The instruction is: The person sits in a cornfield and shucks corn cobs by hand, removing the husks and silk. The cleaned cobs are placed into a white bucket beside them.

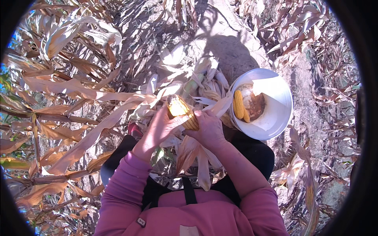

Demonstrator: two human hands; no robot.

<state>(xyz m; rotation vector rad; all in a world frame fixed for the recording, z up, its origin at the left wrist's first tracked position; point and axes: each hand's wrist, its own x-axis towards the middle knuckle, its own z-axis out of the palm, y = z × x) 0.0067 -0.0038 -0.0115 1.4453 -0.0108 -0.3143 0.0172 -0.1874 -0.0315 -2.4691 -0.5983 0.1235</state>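
A yellow ear of corn lies tilted between my two hands, its far tip dark and partly bare of kernels. My left hand wraps round its tip end, the thumb laid across the kernels. Around the lower end, my right hand is closed where pale husk leaves fan outward. More dry husk hangs below the ear, over my lap. Just right of my right hand stands a white bucket with husked corn ears inside.
Bent dry corn stalks with brown leaves crowd the left side. A heap of stripped husks lies on the ground ahead of my hands. Dry leaves and a long curled leaf are on the right.
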